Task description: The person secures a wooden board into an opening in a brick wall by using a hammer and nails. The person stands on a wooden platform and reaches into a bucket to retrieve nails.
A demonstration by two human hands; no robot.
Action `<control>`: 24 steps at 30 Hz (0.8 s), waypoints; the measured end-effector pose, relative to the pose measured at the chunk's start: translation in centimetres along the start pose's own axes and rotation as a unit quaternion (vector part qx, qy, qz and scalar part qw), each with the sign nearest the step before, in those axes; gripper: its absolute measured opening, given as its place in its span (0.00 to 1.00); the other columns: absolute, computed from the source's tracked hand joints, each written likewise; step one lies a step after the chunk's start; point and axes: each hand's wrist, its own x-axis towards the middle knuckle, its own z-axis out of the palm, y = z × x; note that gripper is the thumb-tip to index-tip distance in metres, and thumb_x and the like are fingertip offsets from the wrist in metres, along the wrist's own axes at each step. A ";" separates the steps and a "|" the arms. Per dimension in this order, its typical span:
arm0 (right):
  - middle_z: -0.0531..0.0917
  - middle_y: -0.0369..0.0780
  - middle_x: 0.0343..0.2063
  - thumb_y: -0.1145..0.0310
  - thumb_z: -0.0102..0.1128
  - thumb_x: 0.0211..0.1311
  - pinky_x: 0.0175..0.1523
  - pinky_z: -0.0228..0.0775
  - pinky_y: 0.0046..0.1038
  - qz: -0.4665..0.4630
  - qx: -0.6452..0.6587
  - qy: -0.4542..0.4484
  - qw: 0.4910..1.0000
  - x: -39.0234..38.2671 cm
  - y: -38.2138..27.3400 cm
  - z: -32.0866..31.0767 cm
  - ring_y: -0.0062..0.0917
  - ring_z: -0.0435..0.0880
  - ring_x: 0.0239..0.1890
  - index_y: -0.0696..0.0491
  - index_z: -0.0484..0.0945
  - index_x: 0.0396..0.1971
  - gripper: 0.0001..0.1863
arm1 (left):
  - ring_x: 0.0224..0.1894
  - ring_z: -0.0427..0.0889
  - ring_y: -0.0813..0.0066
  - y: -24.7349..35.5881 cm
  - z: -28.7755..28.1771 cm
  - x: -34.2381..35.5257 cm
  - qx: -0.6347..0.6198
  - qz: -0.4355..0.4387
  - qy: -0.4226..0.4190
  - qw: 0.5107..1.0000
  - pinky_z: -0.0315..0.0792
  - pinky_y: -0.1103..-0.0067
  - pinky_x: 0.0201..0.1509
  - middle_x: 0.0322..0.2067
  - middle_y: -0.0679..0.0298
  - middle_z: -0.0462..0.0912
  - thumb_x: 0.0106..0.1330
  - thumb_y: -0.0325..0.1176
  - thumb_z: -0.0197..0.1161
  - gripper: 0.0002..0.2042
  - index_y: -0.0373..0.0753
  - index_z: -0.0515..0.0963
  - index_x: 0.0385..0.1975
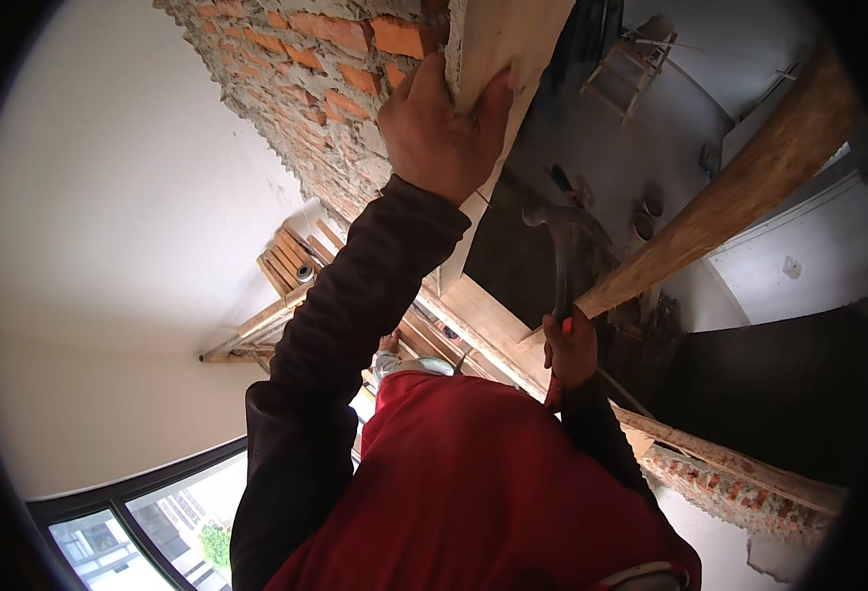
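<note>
My left hand (442, 138) is raised to a pale wooden board (513, 49) that runs along the edge of a rough brick wall (326, 59). Its thumb lies on the board's face, and the fingers bend round the edge on the brick side. Just below that hand, a thin dark sliver like a nail sticks out by the board. Lower and to the right, my right hand (574, 353) is closed round the handle of a claw hammer (566, 231). The hammer stands head up, apart from the board.
A thick round wooden pole (739, 187) slants up on the right. Wooden planks (493, 305) cross below the brick opening. A bamboo and slat stand (281, 266) holds a small roll. Far below stands a wooden stool (636, 69). A window (158, 522) is at lower left.
</note>
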 end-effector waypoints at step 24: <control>0.69 0.32 0.11 0.63 0.55 0.67 0.15 0.58 0.22 -0.234 0.141 0.019 0.962 1.6 -18.9 0.7 0.14 0.67 0.09 0.54 0.69 0.32 0.10 | 0.27 0.77 0.44 -0.7 0.3 1.5 0.050 -0.039 -0.008 0.998 0.70 0.59 0.31 0.25 0.47 0.77 0.56 0.39 0.68 0.16 0.31 0.75 0.28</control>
